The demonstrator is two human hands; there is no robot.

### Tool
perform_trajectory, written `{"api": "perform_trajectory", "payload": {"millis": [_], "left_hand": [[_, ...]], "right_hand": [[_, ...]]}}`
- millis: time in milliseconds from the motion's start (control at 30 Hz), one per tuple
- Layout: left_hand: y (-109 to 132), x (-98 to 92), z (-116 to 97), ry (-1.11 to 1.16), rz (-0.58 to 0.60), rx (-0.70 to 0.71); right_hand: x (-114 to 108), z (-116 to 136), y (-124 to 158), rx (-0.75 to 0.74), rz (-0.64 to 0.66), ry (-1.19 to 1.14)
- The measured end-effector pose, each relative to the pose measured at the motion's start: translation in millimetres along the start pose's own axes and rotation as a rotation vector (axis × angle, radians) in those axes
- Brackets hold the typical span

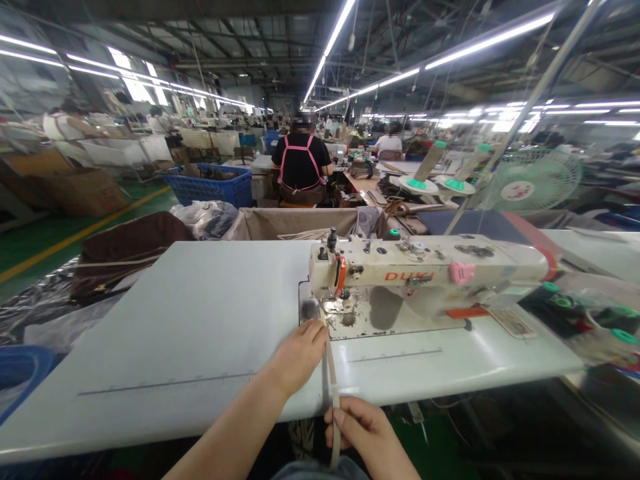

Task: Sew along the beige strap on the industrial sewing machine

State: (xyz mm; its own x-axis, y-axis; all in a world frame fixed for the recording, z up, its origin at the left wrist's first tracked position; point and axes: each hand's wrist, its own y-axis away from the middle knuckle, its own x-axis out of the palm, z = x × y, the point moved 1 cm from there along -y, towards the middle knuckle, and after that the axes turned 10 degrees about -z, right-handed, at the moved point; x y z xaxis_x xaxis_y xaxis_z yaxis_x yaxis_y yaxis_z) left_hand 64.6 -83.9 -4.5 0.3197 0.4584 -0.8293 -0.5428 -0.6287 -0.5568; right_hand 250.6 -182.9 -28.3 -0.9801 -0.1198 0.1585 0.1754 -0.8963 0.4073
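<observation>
A narrow beige strap [331,380] runs from under the needle of a cream sewing machine [425,267] back over the front edge of the white table [190,327]. My left hand [299,353] lies flat on the table beside the strap, its fingers pressing it close to the presser foot [334,305]. My right hand [365,433] pinches the strap's near end at the table edge and holds it taut.
Thread cones with green bases [423,175] and a fan [530,183] stand behind the machine. Brown fabric [130,250] and a plastic bag lie at the table's far left. A blue crate [215,185] and a seated person in a pink apron [301,167] are further back.
</observation>
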Motion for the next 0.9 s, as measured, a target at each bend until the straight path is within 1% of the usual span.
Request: {"api": "perform_trajectory", "payload": {"millis": [233,367,500,667,900], "left_hand": [[0.9,0.1,-1.0,-0.010,-0.004,0.006],[3.5,3.0,-1.2,0.018,-0.015,-0.029],[4.6,4.9,0.3,0.046,-0.025,-0.055],[4.7,6.3,1.3,0.050,-0.016,-0.036],[5.1,6.9,-0.2,0.041,0.004,-0.067]], "right_hand": [[-0.7,20.5,18.2,0.020,0.005,0.008],[0.5,24.4,21.2,0.020,-0.011,0.020],[-0.1,19.3,20.4,-0.004,-0.010,0.026],[-3.9,6.3,15.7,-0.036,-0.016,0.051],[-6.9,-6.6,10.7,-0.052,0.000,0.042]]}}
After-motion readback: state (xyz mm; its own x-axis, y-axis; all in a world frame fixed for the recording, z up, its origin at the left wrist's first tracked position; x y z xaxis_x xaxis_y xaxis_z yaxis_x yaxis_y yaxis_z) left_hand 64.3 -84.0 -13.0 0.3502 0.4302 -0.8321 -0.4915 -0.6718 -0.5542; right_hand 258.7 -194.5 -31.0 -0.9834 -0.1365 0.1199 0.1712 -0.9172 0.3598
